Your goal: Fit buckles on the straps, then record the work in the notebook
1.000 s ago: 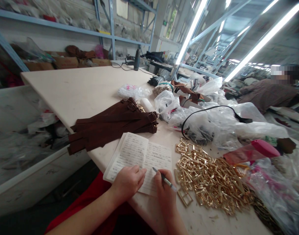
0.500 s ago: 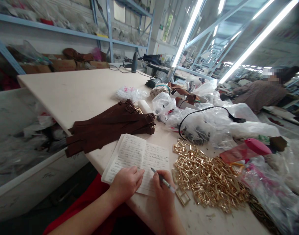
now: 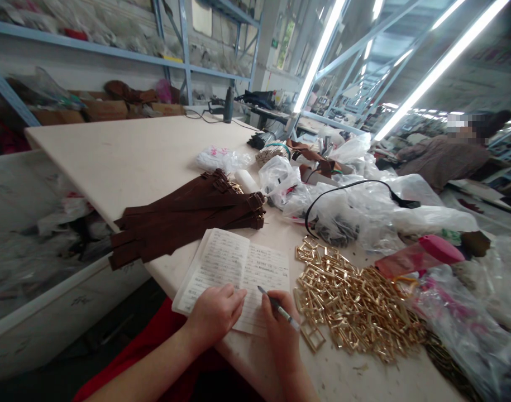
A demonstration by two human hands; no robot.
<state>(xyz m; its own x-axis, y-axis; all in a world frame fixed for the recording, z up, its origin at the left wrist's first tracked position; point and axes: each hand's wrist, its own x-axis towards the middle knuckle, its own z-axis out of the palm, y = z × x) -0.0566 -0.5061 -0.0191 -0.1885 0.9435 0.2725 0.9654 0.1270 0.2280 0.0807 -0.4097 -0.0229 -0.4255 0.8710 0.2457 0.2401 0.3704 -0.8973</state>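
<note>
left hand [image 3: 215, 315] lies on the open handwritten notebook [image 3: 219, 262], fingers [image 3: 232, 296] loosely curled on the lower left page, holding nothing; right hand [image 3: 280, 335] grips a pen [image 3: 286, 315], fingers [image 3: 272, 304] closed round the barrel, tip just over the right page, can't tell if touching; notebook sits bottom centre on the cream desk [image 3: 113, 151]; heap of gold rectangular buckles [image 3: 356, 307] just right of the right hand; brown suede straps [image 3: 184, 218] with buckles lie just beyond the notebook; crumpled plastic bags [image 3: 356, 212] with a black cable [image 3: 347, 187] upper right; blue metal shelf [image 3: 91, 47] upper left; co-worker [image 3: 439, 159] in a brown top far right
</note>
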